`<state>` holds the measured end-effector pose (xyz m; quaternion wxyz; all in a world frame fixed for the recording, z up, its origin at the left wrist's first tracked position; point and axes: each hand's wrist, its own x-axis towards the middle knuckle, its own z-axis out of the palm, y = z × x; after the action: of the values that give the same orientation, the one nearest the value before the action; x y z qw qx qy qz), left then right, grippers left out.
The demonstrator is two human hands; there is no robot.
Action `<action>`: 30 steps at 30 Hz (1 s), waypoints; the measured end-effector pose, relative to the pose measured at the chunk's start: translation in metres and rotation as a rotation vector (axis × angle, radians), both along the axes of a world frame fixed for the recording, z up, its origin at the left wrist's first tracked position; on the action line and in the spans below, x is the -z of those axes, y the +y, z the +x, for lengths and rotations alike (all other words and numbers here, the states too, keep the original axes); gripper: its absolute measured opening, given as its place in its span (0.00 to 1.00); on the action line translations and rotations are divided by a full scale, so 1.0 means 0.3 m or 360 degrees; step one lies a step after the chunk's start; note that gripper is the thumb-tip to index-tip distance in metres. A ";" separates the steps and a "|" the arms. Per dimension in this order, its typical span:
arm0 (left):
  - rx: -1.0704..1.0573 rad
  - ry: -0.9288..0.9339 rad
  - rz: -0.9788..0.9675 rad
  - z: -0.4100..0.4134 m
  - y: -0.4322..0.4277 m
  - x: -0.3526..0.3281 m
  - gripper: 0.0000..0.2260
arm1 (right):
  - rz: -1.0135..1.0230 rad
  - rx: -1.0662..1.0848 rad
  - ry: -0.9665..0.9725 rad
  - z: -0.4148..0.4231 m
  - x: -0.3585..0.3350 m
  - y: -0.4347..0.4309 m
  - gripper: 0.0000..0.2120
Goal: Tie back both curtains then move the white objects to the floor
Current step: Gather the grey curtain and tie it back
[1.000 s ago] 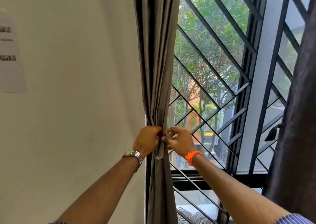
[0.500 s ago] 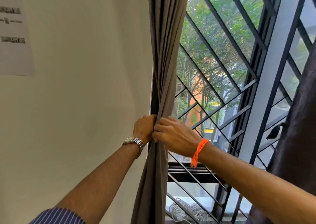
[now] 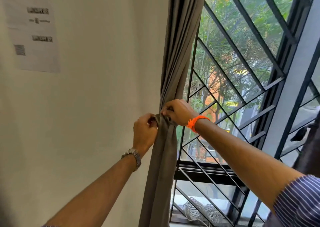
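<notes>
Since a second ago: both hands shifted from bunching to cinching. Left hand (image 3: 144,133) grip clamped on tie-back band (image 3: 158,118); right hand (image 3: 178,112) pinches same band, just above. Grey curtain (image 3: 174,62) gathered between grips, beside wall (image 3: 103,88). Judgement: first curtain nearly tied; second curtain (image 3: 310,157), well right of grips, untied.

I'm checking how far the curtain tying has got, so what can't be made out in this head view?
- Tie band knot: covered by the left hand and right hand on the grey curtain, so its fastening is unclear.
- Second curtain: cut off by the right edge; tied or loose, unclear.
- Wall notice: print blurred, unreadable.
- Pale coil outside: behind the window grille, too small to identify.
</notes>
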<state>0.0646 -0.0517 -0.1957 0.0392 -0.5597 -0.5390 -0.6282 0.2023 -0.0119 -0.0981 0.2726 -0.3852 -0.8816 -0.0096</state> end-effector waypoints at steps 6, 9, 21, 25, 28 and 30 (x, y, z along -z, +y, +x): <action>-0.0172 0.0444 0.0442 -0.058 -0.044 0.036 0.05 | -0.0245 0.0154 0.0055 -0.068 -0.032 0.047 0.03; -0.0085 0.0203 0.0518 -0.058 -0.055 0.027 0.05 | -0.0314 0.0181 0.0079 -0.076 -0.040 0.058 0.00; 0.0095 0.2031 0.0382 -0.011 -0.027 -0.060 0.13 | -0.0444 0.0362 -0.0149 -0.054 -0.070 0.012 0.09; -0.0151 0.2304 0.0301 0.012 -0.021 -0.067 0.14 | -0.0457 0.0418 -0.0130 -0.042 -0.052 -0.002 0.06; -0.0263 0.2388 0.0270 0.025 -0.025 -0.079 0.16 | -0.0517 0.0424 -0.0063 -0.031 -0.041 0.008 0.05; -0.0292 0.2402 0.0270 0.027 -0.024 -0.093 0.17 | -0.0588 0.0360 -0.0043 -0.025 -0.033 0.012 0.05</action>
<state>0.0727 -0.0590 -0.1678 0.4917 -0.7851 -0.3604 -0.1090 0.1947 -0.0084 -0.0881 0.1825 -0.5249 -0.8231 0.1165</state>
